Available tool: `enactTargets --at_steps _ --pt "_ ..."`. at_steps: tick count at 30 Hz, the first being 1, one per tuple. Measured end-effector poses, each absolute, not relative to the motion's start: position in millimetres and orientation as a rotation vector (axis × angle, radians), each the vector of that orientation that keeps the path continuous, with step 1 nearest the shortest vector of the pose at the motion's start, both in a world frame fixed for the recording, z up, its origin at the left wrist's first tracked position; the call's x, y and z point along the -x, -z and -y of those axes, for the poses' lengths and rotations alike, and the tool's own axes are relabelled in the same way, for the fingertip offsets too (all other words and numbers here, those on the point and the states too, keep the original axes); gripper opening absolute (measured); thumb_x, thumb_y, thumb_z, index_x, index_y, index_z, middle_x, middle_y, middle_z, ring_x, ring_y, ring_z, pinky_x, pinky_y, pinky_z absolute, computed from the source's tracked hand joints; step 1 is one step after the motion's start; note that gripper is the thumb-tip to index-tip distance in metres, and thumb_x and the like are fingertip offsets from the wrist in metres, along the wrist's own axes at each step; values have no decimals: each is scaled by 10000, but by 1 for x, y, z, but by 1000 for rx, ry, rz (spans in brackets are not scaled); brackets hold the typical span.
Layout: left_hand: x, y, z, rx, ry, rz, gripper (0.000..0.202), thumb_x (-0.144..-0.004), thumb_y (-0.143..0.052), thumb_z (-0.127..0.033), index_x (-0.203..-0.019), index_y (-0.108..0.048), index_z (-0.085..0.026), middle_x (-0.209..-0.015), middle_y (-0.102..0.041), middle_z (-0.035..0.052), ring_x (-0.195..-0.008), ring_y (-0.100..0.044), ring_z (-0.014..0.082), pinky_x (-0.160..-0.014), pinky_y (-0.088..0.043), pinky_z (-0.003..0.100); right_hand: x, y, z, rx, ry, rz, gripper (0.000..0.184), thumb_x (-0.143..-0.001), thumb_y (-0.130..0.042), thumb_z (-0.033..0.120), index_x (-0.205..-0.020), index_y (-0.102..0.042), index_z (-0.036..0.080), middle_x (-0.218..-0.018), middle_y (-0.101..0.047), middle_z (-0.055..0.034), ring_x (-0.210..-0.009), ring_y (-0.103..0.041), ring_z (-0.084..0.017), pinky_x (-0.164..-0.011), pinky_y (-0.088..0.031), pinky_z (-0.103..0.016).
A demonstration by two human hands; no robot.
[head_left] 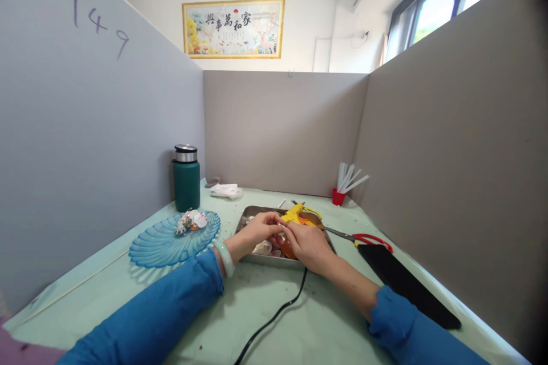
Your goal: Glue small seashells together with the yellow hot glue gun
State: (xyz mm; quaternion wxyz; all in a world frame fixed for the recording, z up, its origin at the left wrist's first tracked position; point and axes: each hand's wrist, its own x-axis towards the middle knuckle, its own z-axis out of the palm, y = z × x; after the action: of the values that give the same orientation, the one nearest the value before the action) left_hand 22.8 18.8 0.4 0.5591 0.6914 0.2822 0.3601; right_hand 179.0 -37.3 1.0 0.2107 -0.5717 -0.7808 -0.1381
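Over a metal tray point(274, 261), my left hand point(263, 229) and my right hand point(309, 244) meet with fingertips pinched together. A small whitish piece point(281, 232) shows between them, mostly covered by fingers; its kind is unclear. Seashells point(263, 248) lie in the tray under my hands. A yellow glue gun point(294, 213) rests in the tray just beyond my right hand, and a black cord point(280, 309) runs from the tray toward me. To the left, a blue scalloped glass plate point(160, 248) carries a small cluster of shells point(192, 221).
A green thermos point(186, 185) stands behind the plate, near a white plastic packet point(226, 191). Glue sticks point(349, 176) stand in a red cup point(338, 197). At right lie red-handled scissors point(372, 241) and a black flat object point(406, 285). Grey partitions point(282, 131) enclose the table.
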Motion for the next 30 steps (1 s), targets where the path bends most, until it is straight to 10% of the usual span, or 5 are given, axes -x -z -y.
enactTargets --at_steps 30 --pt "-23 -1 -19 -1602 -865 -698 190 -664 -620 -216 -813 -561 -114 -559 -602 18 -477 -588 124 -511 -497 254 -177 -4 41 1639 347 2202 483 -925 -157 429 -850 -579 204 -792 -645 -33 -722 -583 -147 -558 -262 -243"
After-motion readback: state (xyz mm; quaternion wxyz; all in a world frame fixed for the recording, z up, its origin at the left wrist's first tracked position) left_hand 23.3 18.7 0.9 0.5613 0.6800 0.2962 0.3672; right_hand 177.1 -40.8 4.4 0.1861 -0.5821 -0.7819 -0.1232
